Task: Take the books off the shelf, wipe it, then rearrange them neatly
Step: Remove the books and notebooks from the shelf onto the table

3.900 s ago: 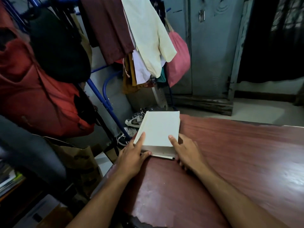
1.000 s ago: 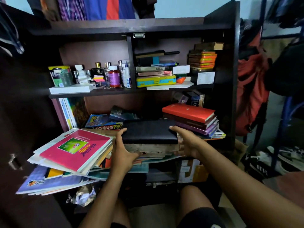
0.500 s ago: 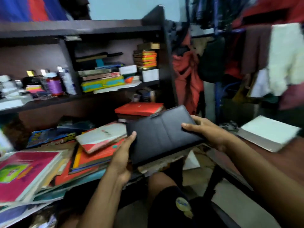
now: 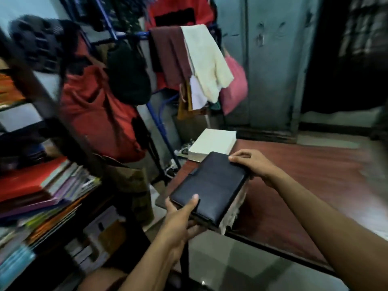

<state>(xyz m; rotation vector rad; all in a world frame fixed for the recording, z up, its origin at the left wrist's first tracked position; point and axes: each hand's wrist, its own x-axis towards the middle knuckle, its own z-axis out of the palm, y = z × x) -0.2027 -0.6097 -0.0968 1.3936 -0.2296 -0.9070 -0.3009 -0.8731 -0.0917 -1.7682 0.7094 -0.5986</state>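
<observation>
A black leather-covered book with worn pale page edges hangs over the near left corner of the reddish wooden table. My left hand grips its near end, thumb on the cover. My right hand grips its far right edge. A cream-covered book lies flat on the table's far left corner, just beyond the black one. The dark shelf stands at the left, with a blurred stack of red, purple and orange books on it.
A blue clothes rack draped with red, maroon, cream and pink garments stands between shelf and table. A brown paper bag and boxes sit on the floor by the shelf. Grey metal cupboard doors rise behind the table.
I have lifted the black book off the shelf stack and swung it to the right, to above the table's corner near the cream book. My view has turned right with it.
</observation>
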